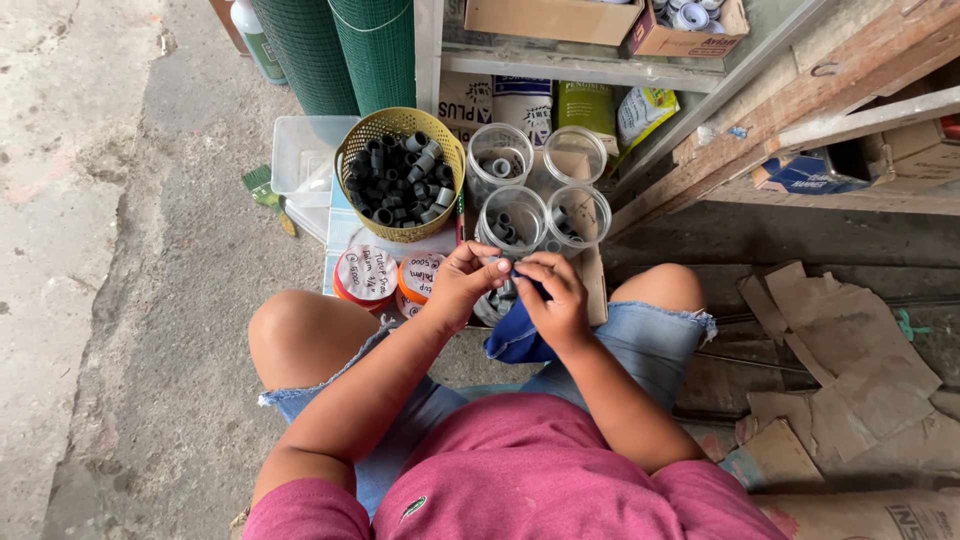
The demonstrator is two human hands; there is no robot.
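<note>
Blue cloth (515, 340) hangs from the right hand (553, 298), fingers pinched on its top edge. Left hand (463, 283), at nine o'clock and touching, pinches a small grey fitting (503, 266) against it. Fitting's axis cannot be told.

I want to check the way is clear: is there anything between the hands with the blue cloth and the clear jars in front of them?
Nothing visible blocks it. The left hand and right hand hold the blue cloth just in front of the nearest clear jars, whose mouths are open. The yellow basket stands off to the left.
</note>
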